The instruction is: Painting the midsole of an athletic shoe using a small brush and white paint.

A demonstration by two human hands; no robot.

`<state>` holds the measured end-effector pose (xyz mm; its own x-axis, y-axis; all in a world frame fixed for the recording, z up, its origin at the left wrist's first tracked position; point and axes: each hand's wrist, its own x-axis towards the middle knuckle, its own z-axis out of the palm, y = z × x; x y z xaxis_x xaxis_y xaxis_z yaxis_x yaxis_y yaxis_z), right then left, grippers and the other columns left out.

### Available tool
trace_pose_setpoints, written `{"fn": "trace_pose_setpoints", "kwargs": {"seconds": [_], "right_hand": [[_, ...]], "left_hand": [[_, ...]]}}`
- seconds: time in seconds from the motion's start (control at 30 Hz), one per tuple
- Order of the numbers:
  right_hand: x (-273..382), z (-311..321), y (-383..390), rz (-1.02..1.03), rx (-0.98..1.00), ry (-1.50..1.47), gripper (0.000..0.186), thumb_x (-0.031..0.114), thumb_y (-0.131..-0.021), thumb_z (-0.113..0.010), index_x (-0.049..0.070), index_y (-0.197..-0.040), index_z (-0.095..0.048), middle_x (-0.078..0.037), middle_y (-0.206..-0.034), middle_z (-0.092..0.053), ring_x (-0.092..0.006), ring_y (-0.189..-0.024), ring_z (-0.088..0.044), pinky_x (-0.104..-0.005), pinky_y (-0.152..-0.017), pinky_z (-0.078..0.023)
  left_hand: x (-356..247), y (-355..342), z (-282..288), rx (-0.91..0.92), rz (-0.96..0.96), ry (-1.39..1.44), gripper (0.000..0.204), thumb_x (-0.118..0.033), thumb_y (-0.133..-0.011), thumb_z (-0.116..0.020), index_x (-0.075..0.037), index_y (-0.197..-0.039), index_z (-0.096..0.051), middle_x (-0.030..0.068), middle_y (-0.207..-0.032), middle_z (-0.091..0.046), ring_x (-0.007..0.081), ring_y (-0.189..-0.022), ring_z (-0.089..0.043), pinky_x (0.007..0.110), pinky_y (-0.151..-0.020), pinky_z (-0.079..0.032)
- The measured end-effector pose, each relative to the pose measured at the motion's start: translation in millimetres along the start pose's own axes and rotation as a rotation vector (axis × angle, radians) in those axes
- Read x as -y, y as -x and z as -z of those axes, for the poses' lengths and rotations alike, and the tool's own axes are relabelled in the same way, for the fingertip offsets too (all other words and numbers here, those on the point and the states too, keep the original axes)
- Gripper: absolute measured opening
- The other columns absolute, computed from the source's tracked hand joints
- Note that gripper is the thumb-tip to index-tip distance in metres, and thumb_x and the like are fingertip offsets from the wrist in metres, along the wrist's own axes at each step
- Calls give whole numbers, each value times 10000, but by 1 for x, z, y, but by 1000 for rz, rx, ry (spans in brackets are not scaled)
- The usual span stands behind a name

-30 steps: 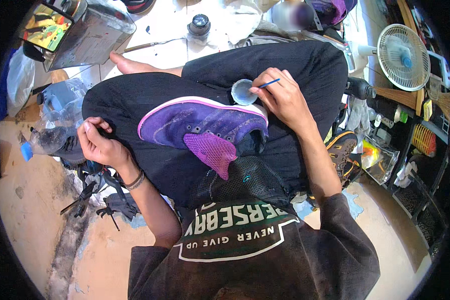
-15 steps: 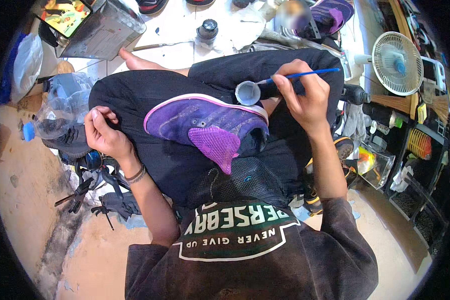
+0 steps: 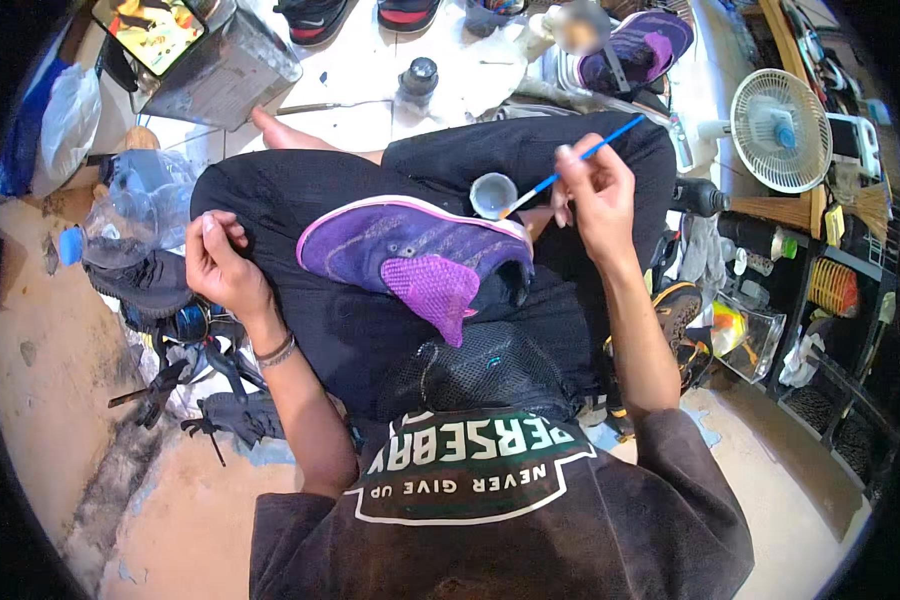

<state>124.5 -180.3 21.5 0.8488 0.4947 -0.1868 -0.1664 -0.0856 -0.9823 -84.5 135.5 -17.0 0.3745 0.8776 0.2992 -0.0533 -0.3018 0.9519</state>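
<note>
Purple sneaker (image 3: 415,255) is lying across the lap at frame centre, long axis left-right, just left of the right hand (image 3: 595,195) pinching a blue brush (image 3: 570,165) over a small cup (image 3: 493,194), while the left hand (image 3: 220,262) is resting loosely curled, holding nothing.

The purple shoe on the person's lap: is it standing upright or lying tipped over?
Tipped on its side. The purple mesh sports shoe lies across the black-trousered lap, pale sole edge facing away, its bright purple tongue pointing toward the person.

By the right hand (image 3: 592,195), a matt knit-cloth purple shoe (image 3: 410,255) — glossy plastic-handled brush (image 3: 580,160) above — on black cloth trousers (image 3: 370,320).
</note>
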Motion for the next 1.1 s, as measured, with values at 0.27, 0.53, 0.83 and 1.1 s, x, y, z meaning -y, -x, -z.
{"fn": "trace_pose_setpoints", "kwargs": {"seconds": [0.27, 0.53, 0.83, 1.1], "right_hand": [[6, 1, -3, 88, 31, -421, 221, 231, -1076, -571, 35, -975, -555, -81, -685, -600, -114, -500, -556, -238, -421, -406], [-32, -19, -3, 305, -229, 327, 241, 128, -976, -706, 17, -784, -612, -21, -581, -617, -62, -496, -567, -258, -463, -424], [-37, 4, 4, 156, -156, 232, 275, 128, -993, -696, 37, -760, -582, 6, -555, -579, -58, -469, -560, -237, -436, -389], [-48, 18, -6, 175, -292, -99, 289, 200, -1044, -637, 97, -797, -525, 19, -565, -515, -61, -437, -481, -227, -405, -356]], "left_hand": [[-2, -8, -10, -2, -29, -17, 235, -89, -1043, -572, 6, -836, -630, 41, -825, -645, 73, -669, -491, 230, -599, -391], [-21, -2, 4, 115, -152, -220, 316, 48, -858, -756, -26, -628, -551, 50, -649, -586, 144, -615, -498, 301, -586, -379], [-27, -4, -7, 415, -214, -432, 272, -215, -1036, -560, -88, -812, -647, 11, -788, -660, 191, -745, -597, 352, -778, -359], [-91, -6, -16, 508, -184, -228, 220, -229, -1076, -494, -59, -1001, -612, 58, -936, -678, 179, -913, -611, 355, -871, -424]]}}
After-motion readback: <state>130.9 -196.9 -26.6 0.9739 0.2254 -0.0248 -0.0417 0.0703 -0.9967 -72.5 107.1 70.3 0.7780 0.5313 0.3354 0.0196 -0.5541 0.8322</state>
